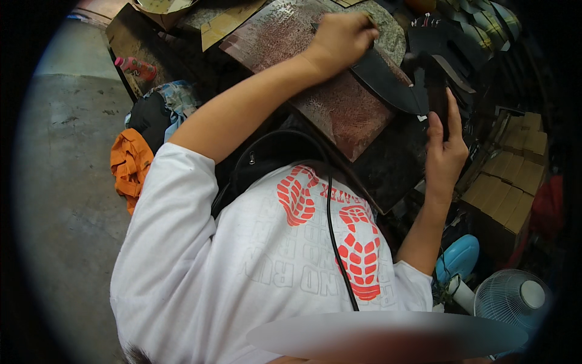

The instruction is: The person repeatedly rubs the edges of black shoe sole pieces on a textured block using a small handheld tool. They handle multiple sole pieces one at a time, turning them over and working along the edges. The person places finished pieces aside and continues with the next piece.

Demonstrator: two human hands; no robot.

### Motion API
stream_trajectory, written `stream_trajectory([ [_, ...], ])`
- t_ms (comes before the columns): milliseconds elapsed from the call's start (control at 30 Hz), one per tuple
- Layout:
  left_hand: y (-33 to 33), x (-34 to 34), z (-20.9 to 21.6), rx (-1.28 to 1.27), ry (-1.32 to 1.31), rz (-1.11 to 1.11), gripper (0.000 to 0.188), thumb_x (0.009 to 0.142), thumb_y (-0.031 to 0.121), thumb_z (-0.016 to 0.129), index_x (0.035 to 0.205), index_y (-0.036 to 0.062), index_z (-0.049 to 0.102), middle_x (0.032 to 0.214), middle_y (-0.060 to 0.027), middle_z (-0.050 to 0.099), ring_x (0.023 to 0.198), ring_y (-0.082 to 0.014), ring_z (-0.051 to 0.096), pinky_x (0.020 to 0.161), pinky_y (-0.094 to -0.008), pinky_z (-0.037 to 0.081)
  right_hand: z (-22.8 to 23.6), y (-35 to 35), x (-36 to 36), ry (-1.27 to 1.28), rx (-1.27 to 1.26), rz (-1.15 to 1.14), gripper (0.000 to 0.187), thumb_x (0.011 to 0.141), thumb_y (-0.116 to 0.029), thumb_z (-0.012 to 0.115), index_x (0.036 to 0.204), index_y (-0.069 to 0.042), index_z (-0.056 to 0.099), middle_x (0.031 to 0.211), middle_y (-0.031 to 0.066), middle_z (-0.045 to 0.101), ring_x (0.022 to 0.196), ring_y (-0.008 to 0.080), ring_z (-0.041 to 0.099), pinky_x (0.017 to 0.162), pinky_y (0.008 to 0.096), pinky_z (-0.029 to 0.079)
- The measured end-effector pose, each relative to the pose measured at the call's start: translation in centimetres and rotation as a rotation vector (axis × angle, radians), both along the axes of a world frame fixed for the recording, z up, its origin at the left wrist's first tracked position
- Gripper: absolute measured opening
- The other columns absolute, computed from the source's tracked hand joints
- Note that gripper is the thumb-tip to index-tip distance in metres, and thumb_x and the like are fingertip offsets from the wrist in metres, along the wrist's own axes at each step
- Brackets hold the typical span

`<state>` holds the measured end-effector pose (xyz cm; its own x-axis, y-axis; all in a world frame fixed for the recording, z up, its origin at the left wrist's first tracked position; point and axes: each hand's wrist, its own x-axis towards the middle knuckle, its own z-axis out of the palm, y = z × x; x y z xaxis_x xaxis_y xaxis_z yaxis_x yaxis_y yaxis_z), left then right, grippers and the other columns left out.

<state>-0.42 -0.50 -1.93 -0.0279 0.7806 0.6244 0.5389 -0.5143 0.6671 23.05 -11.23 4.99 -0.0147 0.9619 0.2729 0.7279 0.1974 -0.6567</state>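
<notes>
My left hand [342, 45] is closed in a pinch over the worn board; what its fingers hold is mostly hidden, with only a small yellowish bit showing at the fingertips. Beneath and beside it lies a black curved flat piece [385, 85], like a shoe upper, with a pale spot at its near right end. Its dark tip also shows left of the hand. My right hand [445, 148] is at the board's right side, thumb and fingers around a dark upright object [434, 82] whose kind I cannot make out in the shade.
The reddish-brown worn board [348, 124] lies under the work, a grey stone slab [391, 30] beyond it. Stacked cardboard boxes [506, 176] and a white fan [509, 300] stand right. A pink-capped bottle [138, 68] and orange cloth [130, 161] are left. More black pieces [445, 45] lie far right.
</notes>
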Motion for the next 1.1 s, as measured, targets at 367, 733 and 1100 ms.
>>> stream_trajectory([
  [367, -0.7, -1.2, 1.5, -0.179, -0.039, -0.183, 0.011, 0.09, 0.01, 0.066, 0.088, -0.0007, 0.066, 0.075, -0.0098, 0.068, 0.069, -0.0193, 0.067, 0.063, -0.0322, 0.054, 8.4, -2.9, 3.3, 0.317, 0.395, 0.112, 0.053, 0.097, -0.053, 0.057, 0.109, -0.001, 0.059, 0.079, 0.0084, 0.057, 0.063, 0.014, 0.05, 0.059, 0.0263, 0.042],
  [733, -0.5, -0.1, 0.3, -0.284, -0.261, -0.127, 0.011, 0.09, 0.01, 0.067, 0.09, -0.0005, 0.066, 0.075, -0.0102, 0.069, 0.069, -0.0192, 0.067, 0.063, -0.032, 0.054, -1.9, -1.2, 2.7, -0.037, 0.003, -0.013, 0.046, 0.098, -0.021, 0.066, 0.143, -0.021, 0.056, 0.117, 0.0157, 0.072, 0.088, 0.0192, 0.072, 0.074, 0.0318, 0.054],
  [1100, -1.0, -0.2, 1.4, -0.048, 0.078, -0.128, 0.012, 0.085, 0.012, 0.069, 0.095, 0.0074, 0.068, 0.082, -0.0138, 0.068, 0.078, -0.034, 0.069, 0.07, -0.041, 0.056, 10.9, -3.4, 1.8, 0.437, 0.577, 0.213, 0.054, 0.094, -0.047, 0.062, 0.118, 0.001, 0.057, 0.081, 0.0084, 0.057, 0.065, 0.0165, 0.052, 0.059, 0.028, 0.044],
])
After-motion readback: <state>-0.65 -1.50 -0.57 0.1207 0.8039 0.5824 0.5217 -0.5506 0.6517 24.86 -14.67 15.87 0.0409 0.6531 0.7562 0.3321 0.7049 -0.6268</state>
